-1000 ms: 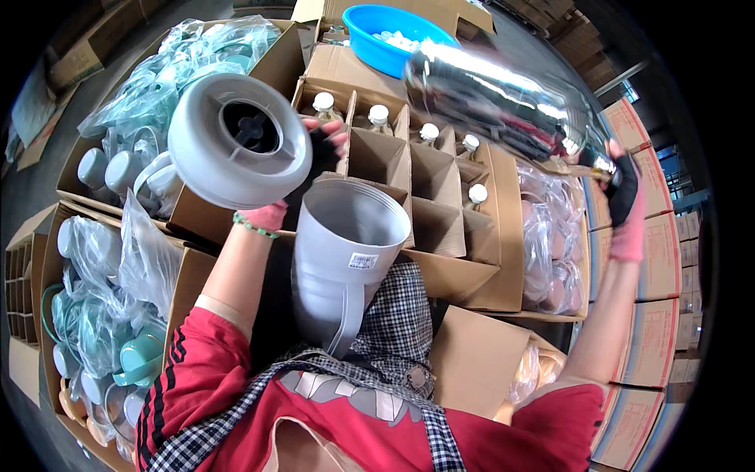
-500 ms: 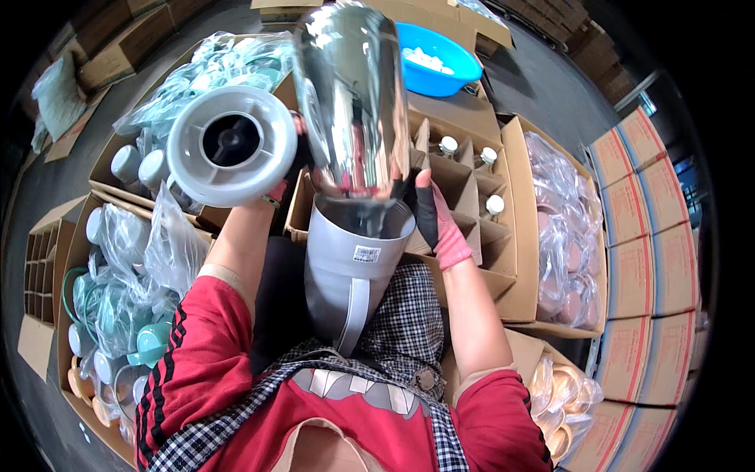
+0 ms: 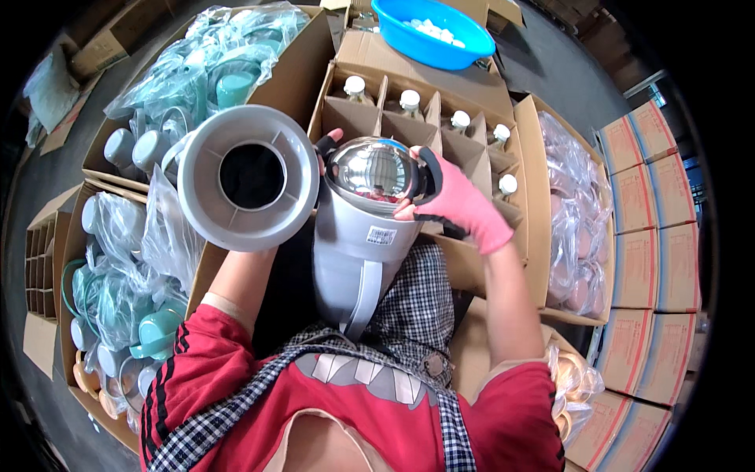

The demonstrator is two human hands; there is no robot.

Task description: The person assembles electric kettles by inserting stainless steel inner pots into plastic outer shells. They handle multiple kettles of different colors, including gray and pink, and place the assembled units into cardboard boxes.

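Steel liner (image 3: 377, 169) inside grey jug shell (image 3: 358, 252).

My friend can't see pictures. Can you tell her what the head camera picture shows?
A person's right hand in a pink fingerless glove presses a shiny silver metal liner into a grey plastic flask shell on their lap, while the left hand holds up a round grey plastic ring-shaped base. Around them stand cardboard boxes of bagged plastic parts and a blue plastic bowl.

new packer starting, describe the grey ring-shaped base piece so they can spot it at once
Start at the divided carton of white-capped bottles. Just to its left, the left hand holds up the grey base piece, beside the grey jug body. It alone is a wide round funnel-like disc with a dark centre hole.
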